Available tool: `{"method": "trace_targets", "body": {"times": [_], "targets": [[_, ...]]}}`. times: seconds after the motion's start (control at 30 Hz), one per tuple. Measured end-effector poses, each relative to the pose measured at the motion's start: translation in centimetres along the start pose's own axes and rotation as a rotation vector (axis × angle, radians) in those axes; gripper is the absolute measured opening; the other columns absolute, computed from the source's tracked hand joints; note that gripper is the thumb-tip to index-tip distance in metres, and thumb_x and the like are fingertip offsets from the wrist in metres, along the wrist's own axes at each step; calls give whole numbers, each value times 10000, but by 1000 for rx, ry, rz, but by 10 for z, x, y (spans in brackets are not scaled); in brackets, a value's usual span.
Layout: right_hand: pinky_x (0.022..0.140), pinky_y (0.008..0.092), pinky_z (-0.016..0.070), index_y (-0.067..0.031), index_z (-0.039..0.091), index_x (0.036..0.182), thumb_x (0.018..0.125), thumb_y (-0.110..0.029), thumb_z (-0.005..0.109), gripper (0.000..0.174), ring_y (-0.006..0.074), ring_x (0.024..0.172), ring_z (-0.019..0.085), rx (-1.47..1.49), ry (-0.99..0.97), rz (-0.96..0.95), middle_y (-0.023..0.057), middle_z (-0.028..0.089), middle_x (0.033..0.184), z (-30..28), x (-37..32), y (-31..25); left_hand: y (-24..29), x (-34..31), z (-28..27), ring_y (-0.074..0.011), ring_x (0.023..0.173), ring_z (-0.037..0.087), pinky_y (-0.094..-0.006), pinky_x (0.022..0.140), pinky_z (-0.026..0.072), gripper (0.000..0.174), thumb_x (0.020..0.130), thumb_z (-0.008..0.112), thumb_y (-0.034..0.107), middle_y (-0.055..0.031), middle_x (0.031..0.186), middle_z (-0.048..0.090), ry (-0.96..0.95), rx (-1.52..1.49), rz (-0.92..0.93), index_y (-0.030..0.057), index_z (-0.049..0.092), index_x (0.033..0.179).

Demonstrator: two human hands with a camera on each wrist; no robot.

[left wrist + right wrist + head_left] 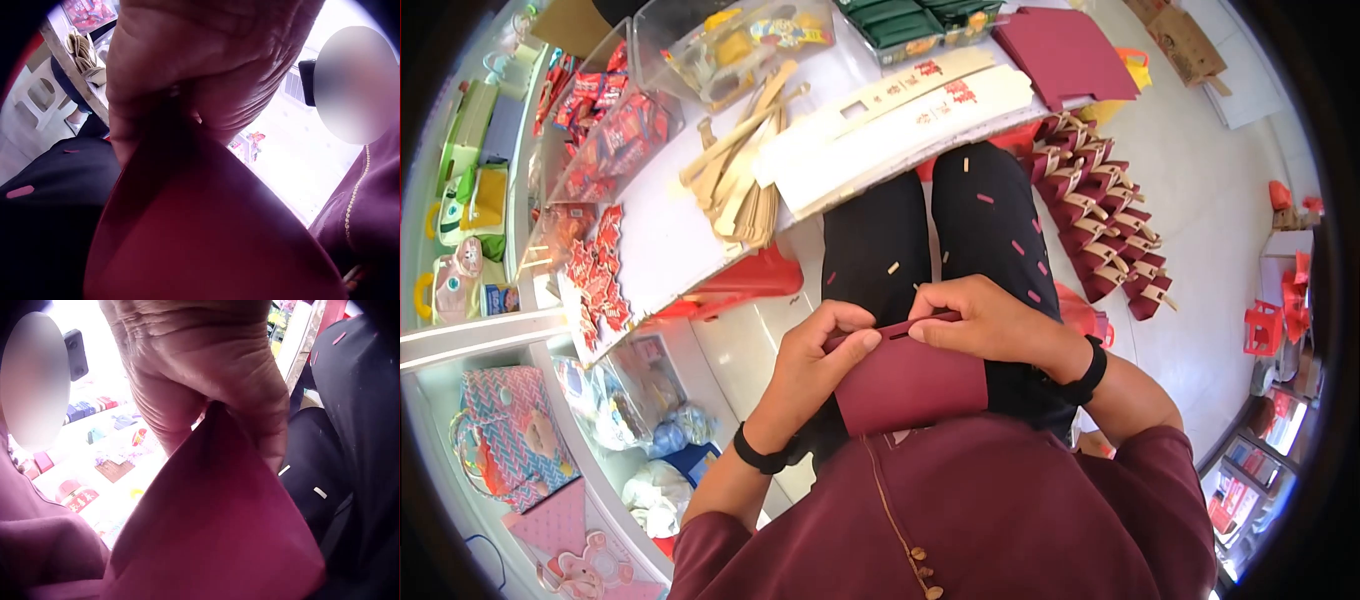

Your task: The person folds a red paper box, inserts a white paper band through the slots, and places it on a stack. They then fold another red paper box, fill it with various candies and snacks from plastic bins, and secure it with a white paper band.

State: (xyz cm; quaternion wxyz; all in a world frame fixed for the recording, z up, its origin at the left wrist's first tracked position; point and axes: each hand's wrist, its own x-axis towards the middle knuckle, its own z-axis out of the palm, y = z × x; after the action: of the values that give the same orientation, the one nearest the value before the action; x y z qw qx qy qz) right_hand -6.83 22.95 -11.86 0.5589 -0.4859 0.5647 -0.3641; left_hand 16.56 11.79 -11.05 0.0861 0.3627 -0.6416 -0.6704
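A maroon folded card box (pixel 915 385) rests over the lap, its top edges brought together and a short slot showing there. My left hand (pixel 818 345) pinches the left end of this top edge between thumb and fingers. At the right end, my right hand (pixel 980 318) pinches the same edge, thumb close to the slot. From the left wrist, the card (pixel 206 237) widens downward from the pinched top into an open triangular end. The right wrist view has the card's other end (pixel 212 531) spreading in the same way below the fingers.
On the table ahead lie printed cream card strips (pixel 900 125), a bundle of folded strips (pixel 745 190), maroon sheets (pixel 1065 55) and red-wrapped packets (pixel 600 270). Rows of maroon boxes with cream straps (pixel 1100 215) stand on the floor at right. Small card scraps dot the trousers (pixel 990 220).
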Motion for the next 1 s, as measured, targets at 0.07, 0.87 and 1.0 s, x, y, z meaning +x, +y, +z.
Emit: {"method": "trace_targets", "body": {"times": [0.07, 0.87, 1.0], "targets": [[690, 310, 503, 0, 690, 977, 942, -204, 705, 207, 123, 744, 634, 37, 51, 6, 78, 697, 798, -2, -2, -4, -4, 0, -2, -96, 929, 651, -261, 827, 525, 172, 1015, 684, 164, -36, 1042, 713, 38, -159, -19, 39, 640, 1125], [648, 297, 458, -2, 634, 925, 930, -69, 690, 87, 121, 710, 556, -77, 469, -271, 56, 604, 796, -46, 10, -14, 105, 176, -72, -301, 1100, 657, -371, 943, 509, 374, 1001, 652, 270, -170, 1187, 688, 71, 1061, 513, -7, 647, 1253], [648, 311, 464, 0, 625, 922, 921, -58, 693, 89, 166, 691, 567, -88, 500, -354, 74, 599, 795, -47, 11, -9, 97, 216, -62, -366, 1099, 633, -430, 947, 500, 434, 967, 652, 324, -210, 1133, 666, 19, 1279, 455, -8, 645, 1247]]}}
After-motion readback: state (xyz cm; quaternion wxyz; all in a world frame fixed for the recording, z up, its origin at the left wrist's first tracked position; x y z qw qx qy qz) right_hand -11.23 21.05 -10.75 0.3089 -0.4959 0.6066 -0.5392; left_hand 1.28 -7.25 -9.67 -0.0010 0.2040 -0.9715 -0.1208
